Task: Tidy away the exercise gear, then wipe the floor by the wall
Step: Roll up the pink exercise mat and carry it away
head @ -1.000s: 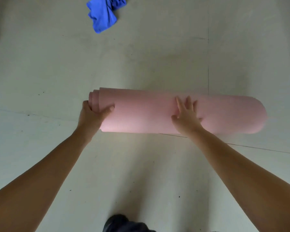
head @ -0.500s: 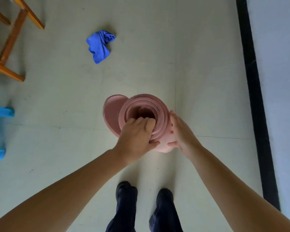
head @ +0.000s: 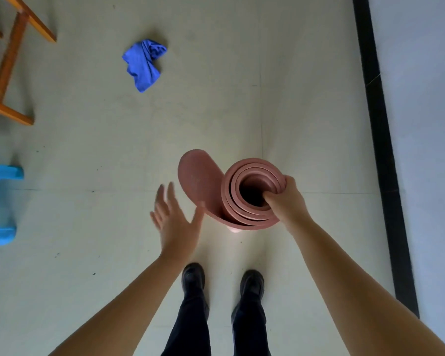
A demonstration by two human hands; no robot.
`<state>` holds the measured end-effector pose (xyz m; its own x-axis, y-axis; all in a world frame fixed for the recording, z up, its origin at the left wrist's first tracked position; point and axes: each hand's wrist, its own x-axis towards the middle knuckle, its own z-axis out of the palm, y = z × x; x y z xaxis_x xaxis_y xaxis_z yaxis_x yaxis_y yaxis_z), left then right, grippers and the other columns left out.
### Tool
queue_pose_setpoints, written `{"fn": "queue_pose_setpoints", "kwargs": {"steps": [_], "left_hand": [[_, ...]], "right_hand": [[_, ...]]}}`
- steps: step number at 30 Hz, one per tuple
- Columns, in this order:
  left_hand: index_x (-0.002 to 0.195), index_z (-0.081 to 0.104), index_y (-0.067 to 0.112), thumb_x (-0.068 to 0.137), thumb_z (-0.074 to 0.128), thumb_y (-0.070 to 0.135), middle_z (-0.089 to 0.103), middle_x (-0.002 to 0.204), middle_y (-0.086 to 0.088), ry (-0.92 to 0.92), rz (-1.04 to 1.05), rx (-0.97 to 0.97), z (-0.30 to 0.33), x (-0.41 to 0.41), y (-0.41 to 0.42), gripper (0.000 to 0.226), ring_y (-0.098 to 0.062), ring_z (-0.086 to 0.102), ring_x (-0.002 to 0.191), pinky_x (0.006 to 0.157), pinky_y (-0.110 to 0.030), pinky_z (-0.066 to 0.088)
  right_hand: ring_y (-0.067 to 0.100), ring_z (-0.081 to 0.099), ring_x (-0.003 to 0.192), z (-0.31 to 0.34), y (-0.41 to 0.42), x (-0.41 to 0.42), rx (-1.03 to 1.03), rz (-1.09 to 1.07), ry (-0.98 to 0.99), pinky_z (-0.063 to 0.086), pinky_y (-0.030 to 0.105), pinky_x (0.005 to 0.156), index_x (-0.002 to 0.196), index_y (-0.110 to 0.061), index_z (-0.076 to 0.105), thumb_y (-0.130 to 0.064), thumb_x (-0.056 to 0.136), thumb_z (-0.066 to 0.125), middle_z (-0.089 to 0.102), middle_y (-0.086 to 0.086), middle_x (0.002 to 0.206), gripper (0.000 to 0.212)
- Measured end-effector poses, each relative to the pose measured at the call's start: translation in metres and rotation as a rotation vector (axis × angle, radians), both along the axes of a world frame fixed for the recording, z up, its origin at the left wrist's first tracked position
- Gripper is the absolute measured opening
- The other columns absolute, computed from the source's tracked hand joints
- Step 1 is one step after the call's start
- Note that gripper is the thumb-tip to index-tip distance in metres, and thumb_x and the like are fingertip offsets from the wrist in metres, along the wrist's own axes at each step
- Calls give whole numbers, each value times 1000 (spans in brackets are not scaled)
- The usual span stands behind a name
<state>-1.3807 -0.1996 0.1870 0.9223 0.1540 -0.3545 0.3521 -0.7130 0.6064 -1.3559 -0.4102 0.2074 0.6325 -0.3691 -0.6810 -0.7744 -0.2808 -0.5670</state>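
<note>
Pale floor (head: 242, 73) meets a black baseboard (head: 378, 150) along the right; pink rolled mat (head: 242, 204) stands on end between that baseboard and the person's left hand, just in front of the black shoes (head: 193, 277), its loose outer flap curling off to the left. Right hand (head: 287, 201) grips the roll's top rim, fingers hooked into the hollow core; left hand (head: 175, 222) sits just left of the flap, fingers spread wide, holding nothing, thumb tip at the flap edge, contact unclear. Crumpled blue cloth (head: 143, 64) lies well beyond the mat, up-left.
</note>
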Motion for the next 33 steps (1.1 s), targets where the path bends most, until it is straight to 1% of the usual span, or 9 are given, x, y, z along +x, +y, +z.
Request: {"fn": "queue_pose_setpoints", "kwargs": {"steps": [3, 5, 8, 10, 15, 19, 22, 26, 33], "left_hand": [[151, 1, 30, 84, 54, 58, 17, 157, -6, 517, 271, -394, -1, 7, -2, 90, -31, 36, 136, 102, -45, 44], [148, 10, 38, 88, 62, 43, 36, 148, -6, 614, 270, -551, -6, 14, -14, 79, -30, 52, 121, 84, -41, 56], [139, 36, 33, 92, 47, 15, 58, 124, -2, 481, 289, -457, -6, 24, -30, 51, -29, 61, 103, 79, -46, 58], [132, 44, 33, 92, 39, 12, 62, 106, 4, 357, 51, -242, 8, 24, -32, 46, -27, 62, 99, 84, -42, 55], [141, 33, 33, 98, 32, 15, 63, 103, 2, 363, -421, -99, 32, 8, -25, 46, -18, 63, 81, 71, -29, 56], [142, 27, 48, 101, 34, 41, 40, 143, 11, 595, -98, -506, 30, 5, -26, 42, -20, 42, 130, 98, -44, 44], [135, 29, 54, 81, 49, 71, 40, 138, 19, 664, 85, -729, 23, -2, -31, 61, -18, 42, 128, 92, -50, 49], [146, 16, 30, 77, 74, 39, 45, 135, -3, 497, 177, -431, 4, -9, -46, 91, -27, 53, 116, 89, -44, 53], [141, 33, 22, 84, 54, 5, 52, 118, -3, 412, 82, -383, 18, 0, -50, 63, -24, 54, 105, 88, -35, 49]], "right_hand": [[22, 57, 84, 4, -5, -3, -27, 74, 30, 43, 29, 67, 128, -18, 41, -13, 82, 58, 58, 2, 100, 49], [21, 57, 82, 7, -1, -6, -32, 130, 29, 44, 28, 66, 127, -17, 42, -11, 82, 56, 58, 3, 99, 47], [23, 57, 84, 12, 7, -15, -39, 175, 23, 44, 29, 67, 125, -15, 42, -10, 83, 55, 60, 6, 103, 45], [26, 57, 85, 18, 7, -19, -80, 211, 25, 45, 32, 69, 124, -14, 41, -12, 82, 56, 59, 7, 103, 45], [30, 58, 84, 14, 2, -26, -216, 375, 119, 49, 36, 68, 128, -16, 31, -17, 80, 62, 54, 12, 110, 57], [30, 59, 85, -3, 12, -43, -263, 379, 134, 43, 33, 66, 143, -25, 16, -32, 86, 63, 46, 11, 126, 74], [31, 59, 106, -14, 14, -45, -210, 245, 70, 44, 35, 74, 150, -28, -2, -44, 84, 63, 45, 10, 135, 94], [29, 57, 113, -16, 10, -46, 66, 75, 80, 48, 35, 85, 151, -26, 4, -43, 82, 67, 52, 7, 130, 95], [20, 61, 94, 0, 8, -50, 88, 115, 91, 50, 30, 79, 124, -19, 51, -21, 82, 59, 63, 1, 105, 43]]}}
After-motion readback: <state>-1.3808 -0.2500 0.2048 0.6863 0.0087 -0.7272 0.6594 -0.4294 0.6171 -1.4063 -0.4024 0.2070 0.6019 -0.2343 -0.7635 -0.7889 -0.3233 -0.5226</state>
